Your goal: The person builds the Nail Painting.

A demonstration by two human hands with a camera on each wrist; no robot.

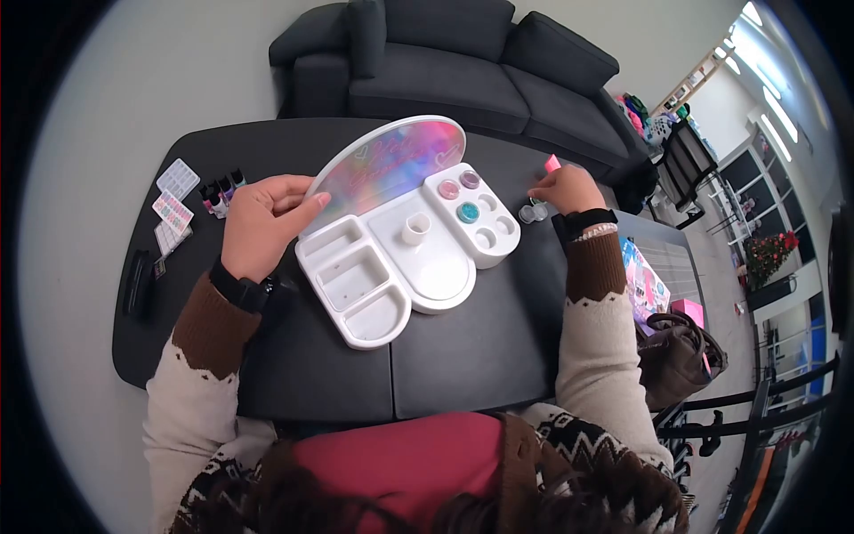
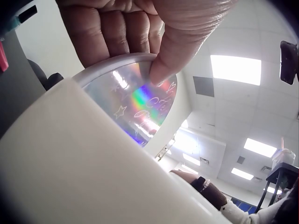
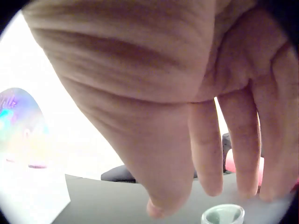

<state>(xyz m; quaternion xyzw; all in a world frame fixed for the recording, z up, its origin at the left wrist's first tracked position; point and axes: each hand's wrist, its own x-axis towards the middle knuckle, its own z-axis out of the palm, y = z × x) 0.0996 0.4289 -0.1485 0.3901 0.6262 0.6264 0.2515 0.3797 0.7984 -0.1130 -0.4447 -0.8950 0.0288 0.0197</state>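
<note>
The left hand (image 1: pixel 260 224) pinches the upper left rim of an iridescent panel (image 1: pixel 391 165), which stands upright at the back of a white tray unit (image 1: pixel 384 233). In the left wrist view, the thumb of the left hand (image 2: pixel 163 32) lies on the panel's (image 2: pixel 135 100) shiny face, with the fingers behind. Three glittery pots, one of them teal (image 1: pixel 468 212), sit in round wells at the unit's right. The right hand (image 1: pixel 571 190) hovers by small clear pots (image 1: pixel 532 213). The right wrist view shows its fingers extended downward above a clear pot (image 3: pixel 223 214), apart from it.
Nail stickers sheets (image 1: pixel 173 212) and small bottles (image 1: pixel 222 191) lie on the black table (image 1: pixel 311 383) at the left, near a black case (image 1: pixel 137 283). A pink object (image 1: pixel 552 164) stands beyond the right hand. A colourful box (image 1: pixel 644 278) and brown bag (image 1: pixel 678 360) are at the right.
</note>
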